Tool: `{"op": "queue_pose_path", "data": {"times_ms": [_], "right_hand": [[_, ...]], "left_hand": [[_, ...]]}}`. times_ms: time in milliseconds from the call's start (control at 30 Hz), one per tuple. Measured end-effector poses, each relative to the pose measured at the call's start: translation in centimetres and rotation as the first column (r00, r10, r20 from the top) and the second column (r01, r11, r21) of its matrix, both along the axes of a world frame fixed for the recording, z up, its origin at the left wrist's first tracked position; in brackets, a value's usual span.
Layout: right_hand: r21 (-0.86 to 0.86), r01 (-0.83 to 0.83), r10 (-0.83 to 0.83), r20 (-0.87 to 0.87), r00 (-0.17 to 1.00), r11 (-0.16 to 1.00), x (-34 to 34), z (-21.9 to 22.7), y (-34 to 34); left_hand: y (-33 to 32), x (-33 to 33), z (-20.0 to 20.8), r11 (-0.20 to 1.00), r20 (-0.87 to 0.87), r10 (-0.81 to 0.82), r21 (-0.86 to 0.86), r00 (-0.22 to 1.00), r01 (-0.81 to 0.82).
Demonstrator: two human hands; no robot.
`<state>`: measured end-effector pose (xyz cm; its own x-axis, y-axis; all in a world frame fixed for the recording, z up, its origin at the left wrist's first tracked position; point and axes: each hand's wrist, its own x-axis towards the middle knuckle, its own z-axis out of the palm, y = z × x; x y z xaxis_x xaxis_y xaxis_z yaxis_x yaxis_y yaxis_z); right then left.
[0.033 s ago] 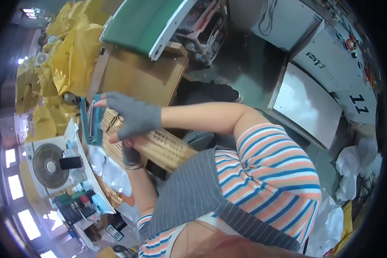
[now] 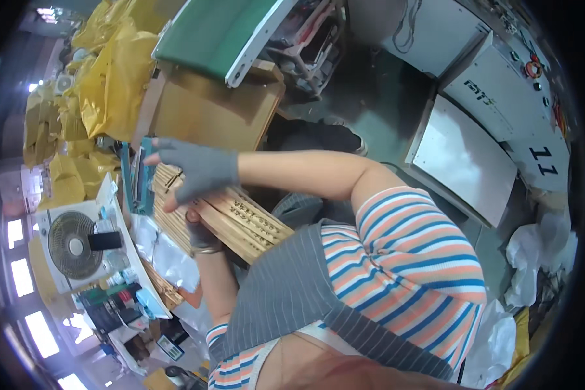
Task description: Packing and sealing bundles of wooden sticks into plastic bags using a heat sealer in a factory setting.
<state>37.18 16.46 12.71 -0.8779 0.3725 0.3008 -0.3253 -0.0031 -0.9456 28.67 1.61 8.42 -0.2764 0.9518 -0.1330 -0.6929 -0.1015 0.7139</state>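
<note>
My left hand (image 2: 201,235), in a grey fingerless glove, grips a bundle of long, flat, pale wooden sticks (image 2: 248,224) from below, its thumb lying across them. Dark print runs along their faces, and their near ends reach my apron. Over the far part of the bundle is my right hand (image 2: 205,172), gloved the same way, with thumb and fingers spread apart. Its fingertips are by a teal frame (image 2: 136,179). More pale sticks (image 2: 170,211) lie side by side between that frame and my left hand. My right hand covers part of them.
A green conveyor belt (image 2: 218,36) slopes above a brown board surface (image 2: 218,107). Yellow bags (image 2: 114,81) are piled at the far left. Beyond the sticks stand a fan (image 2: 78,245) and clear plastic bags (image 2: 169,250). White machine cabinets (image 2: 481,91) stand on the right.
The sticks in my left hand have turned and parted slightly, so their printed faces show more sharply with a gap between them. My right hand has shifted a little to the left.
</note>
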Motion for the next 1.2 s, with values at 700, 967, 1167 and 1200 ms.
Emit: {"op": "queue_pose_path", "data": {"times_ms": [700,967,1167,1200], "right_hand": [[-0.469,-0.484,0.587,0.095,0.804,0.738,-5.6,-5.4,-3.2],[-0.623,-0.464,0.576,-0.026,0.817,0.629,-7.8,-6.2,-3.1],[-0.613,-0.397,0.569,0.105,0.816,0.683,-9.3,-6.0,-4.1],[-0.608,-0.404,0.571,0.1,0.815,0.683,-9.7,-5.9,-4.0]], "left_hand": [[-34.9,-14.9,-11.2,0.191,-0.928,0.367,0.012,0.06,-0.982],[-29.4,-16.9,-6.4,0.322,-0.982,-0.168,-0.14,0.089,-0.936],[-28.0,-20.5,-8.9,0.369,-0.924,-0.322,0.078,-0.206,-0.926],[-29.1,-21.7,-8.9,0.362,-0.925,-0.366,-0.041,-0.102,-0.931]]}}
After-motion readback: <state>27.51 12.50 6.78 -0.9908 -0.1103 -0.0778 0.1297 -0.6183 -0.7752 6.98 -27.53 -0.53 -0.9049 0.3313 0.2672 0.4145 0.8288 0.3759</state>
